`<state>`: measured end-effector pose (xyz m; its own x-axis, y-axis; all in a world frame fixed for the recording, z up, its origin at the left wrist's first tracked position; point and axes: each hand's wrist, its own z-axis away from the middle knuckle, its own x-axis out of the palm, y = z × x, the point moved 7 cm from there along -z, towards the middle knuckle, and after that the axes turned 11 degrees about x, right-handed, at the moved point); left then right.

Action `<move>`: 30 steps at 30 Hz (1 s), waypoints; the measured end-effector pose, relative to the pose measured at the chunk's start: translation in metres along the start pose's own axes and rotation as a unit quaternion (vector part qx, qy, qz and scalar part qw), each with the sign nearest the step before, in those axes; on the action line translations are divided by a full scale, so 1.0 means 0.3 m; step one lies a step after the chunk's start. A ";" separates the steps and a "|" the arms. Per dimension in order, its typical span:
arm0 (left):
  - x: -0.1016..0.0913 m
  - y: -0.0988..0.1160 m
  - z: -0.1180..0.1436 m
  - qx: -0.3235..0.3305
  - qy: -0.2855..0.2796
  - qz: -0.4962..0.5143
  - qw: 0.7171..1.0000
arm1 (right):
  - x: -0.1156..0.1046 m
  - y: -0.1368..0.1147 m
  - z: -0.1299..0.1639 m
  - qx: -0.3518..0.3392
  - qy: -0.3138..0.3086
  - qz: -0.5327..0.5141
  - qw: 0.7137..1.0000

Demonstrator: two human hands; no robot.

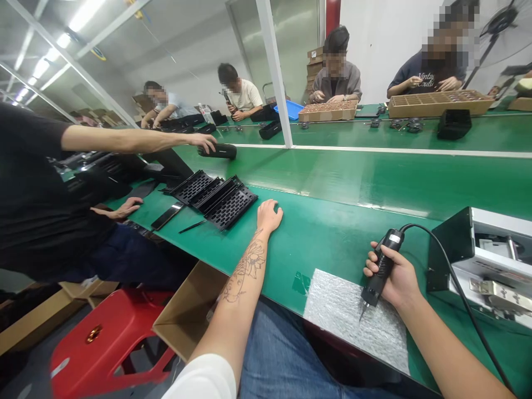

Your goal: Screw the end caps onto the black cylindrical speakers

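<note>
A co-worker's hand rests on a black speaker upstream. Black grille panels lie just beside the person's left hand, flat and empty on the green conveyor belt. The right hand is clenched round an electric screwdriver, rigid, probably light, its cord tugging, tip over the foam mat.

White lettering on a far worker's dark shirt seems to begin "Vintage"; the rest is unreadable.

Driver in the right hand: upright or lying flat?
Upright, slightly tilted. The right hand grips the electric screwdriver with its bit pointing down, just above the grey foam pad; the cable leaves its top end.
</note>
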<state>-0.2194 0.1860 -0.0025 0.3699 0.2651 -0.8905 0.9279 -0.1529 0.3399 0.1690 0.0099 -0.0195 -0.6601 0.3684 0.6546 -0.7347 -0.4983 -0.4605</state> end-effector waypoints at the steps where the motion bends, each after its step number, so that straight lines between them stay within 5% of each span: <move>1: 0.001 0.001 0.000 0.001 -0.001 -0.001 1.000 | 0.000 0.000 0.001 0.001 0.003 -0.002 1.000; 30: 0.011 -0.011 -0.005 -0.003 -0.004 -0.031 0.999 | 0.000 -0.002 -0.005 -0.002 -0.005 0.001 1.000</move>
<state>-0.2213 0.1887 -0.0060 0.3107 0.2671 -0.9122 0.9496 -0.1298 0.2854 0.1691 0.0113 -0.0201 -0.6595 0.3596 0.6601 -0.7343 -0.4960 -0.4635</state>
